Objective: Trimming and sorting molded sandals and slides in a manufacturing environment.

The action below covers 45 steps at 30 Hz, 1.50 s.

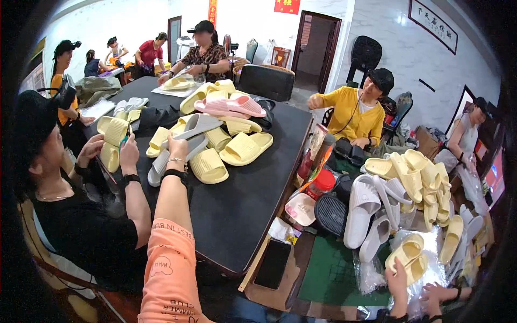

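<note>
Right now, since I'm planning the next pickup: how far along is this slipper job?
Done: no finished, wrapped pair shows clearly. In hand: a yellow slipper pair lies on crinkled clear plastic, with the left hand against it and the right hand on the plastic. Left: a loose pile of white and yellow slippers just beyond, and more slippers lie loose on the black table.

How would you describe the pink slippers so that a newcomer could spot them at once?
Start at the big black table and find the heap of slippers at its far end. The pink slippers lie on top of that heap; every slipper around them is pale yellow or grey.
</note>
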Tool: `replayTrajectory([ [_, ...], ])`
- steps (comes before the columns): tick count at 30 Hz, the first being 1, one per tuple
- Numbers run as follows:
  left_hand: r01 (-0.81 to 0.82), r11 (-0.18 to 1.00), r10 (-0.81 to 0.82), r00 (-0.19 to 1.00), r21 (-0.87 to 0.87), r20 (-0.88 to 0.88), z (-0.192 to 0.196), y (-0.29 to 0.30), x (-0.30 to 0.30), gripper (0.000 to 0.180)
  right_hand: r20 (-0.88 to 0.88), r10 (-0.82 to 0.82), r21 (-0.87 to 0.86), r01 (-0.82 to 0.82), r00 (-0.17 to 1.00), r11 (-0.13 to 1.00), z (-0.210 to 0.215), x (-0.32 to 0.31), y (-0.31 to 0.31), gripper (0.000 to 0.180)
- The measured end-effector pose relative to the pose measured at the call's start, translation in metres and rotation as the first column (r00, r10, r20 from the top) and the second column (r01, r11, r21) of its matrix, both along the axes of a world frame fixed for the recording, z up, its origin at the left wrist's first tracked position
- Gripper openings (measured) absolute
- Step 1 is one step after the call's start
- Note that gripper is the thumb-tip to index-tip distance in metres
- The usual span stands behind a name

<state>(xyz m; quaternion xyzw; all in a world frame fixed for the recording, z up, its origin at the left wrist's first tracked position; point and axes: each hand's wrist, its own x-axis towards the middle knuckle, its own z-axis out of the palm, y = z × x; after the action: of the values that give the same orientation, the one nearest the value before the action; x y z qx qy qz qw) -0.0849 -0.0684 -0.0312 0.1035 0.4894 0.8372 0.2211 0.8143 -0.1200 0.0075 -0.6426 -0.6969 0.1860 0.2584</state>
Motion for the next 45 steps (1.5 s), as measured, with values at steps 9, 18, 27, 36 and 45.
replayTrajectory([
  [9, -0.663, 0.727, 0.500, 0.689, -0.178, -0.525, 0.006, 0.013, 0.125, 0.015, 0.000, 0.379, -0.014, -0.379, 0.925, 0.925, 0.019, -0.073, -0.018, 0.043],
  [18, -0.746, 0.556, 0.512, 0.655, -0.368, -0.555, 0.072, -0.033, 0.221, 0.045, 0.042, 0.404, -0.108, -0.397, 0.914, 0.911, 0.020, -0.090, -0.035, 0.038],
  [27, -0.645, 0.437, 0.524, 0.749, -0.627, -0.406, 0.045, -0.072, 0.185, 0.061, 0.007, 0.490, -0.195, -0.479, 0.872, 0.856, 0.022, -0.104, -0.047, 0.039],
  [36, -0.346, 0.851, 0.351, 0.934, -0.395, -0.062, 0.040, -0.077, 0.172, 0.043, -0.041, 0.446, -0.302, -0.436, 0.894, 0.847, 0.015, -0.084, -0.070, 0.041],
  [45, -0.349, 0.921, 0.383, 0.730, 0.172, -0.566, 0.124, -0.154, 0.307, 0.016, -0.250, 0.385, -0.249, -0.443, 0.888, 0.861, -0.002, -0.079, -0.084, 0.065],
])
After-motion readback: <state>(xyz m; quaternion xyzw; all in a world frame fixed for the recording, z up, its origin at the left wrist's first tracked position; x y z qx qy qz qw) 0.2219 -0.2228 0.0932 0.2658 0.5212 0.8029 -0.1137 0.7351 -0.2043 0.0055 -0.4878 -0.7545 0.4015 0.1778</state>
